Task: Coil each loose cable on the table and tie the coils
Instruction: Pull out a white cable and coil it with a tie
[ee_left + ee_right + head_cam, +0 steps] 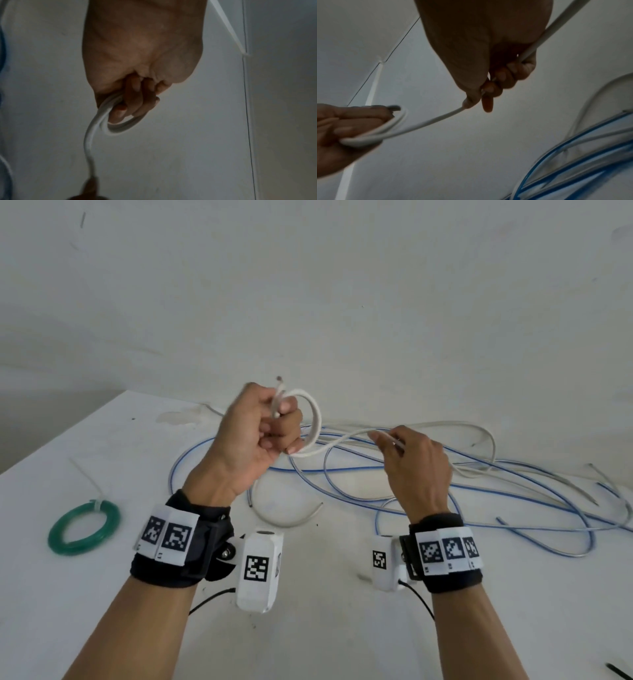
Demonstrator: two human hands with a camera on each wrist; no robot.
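My left hand (pixel 270 426) is raised above the table and grips a small loop of white cable (pixel 317 419), with the cable's cut end sticking up past the thumb. The same white cable (pixel 436 119) runs right to my right hand (pixel 394 441), which pinches it between thumb and fingers. In the left wrist view the white cable (pixel 96 121) curls under my curled fingers (pixel 133 100). Behind both hands a tangle of blue cable (pixel 513 484) and grey-white cable (pixel 479 433) lies loose on the white table (pixel 102 594).
A green cable coil (pixel 84 527), bound with a white zip tie, lies at the left of the table. A loose white zip tie (pixel 85 477) lies above it. A dark object (pixel 620 674) shows at the bottom right corner. A white wall rises behind the table.
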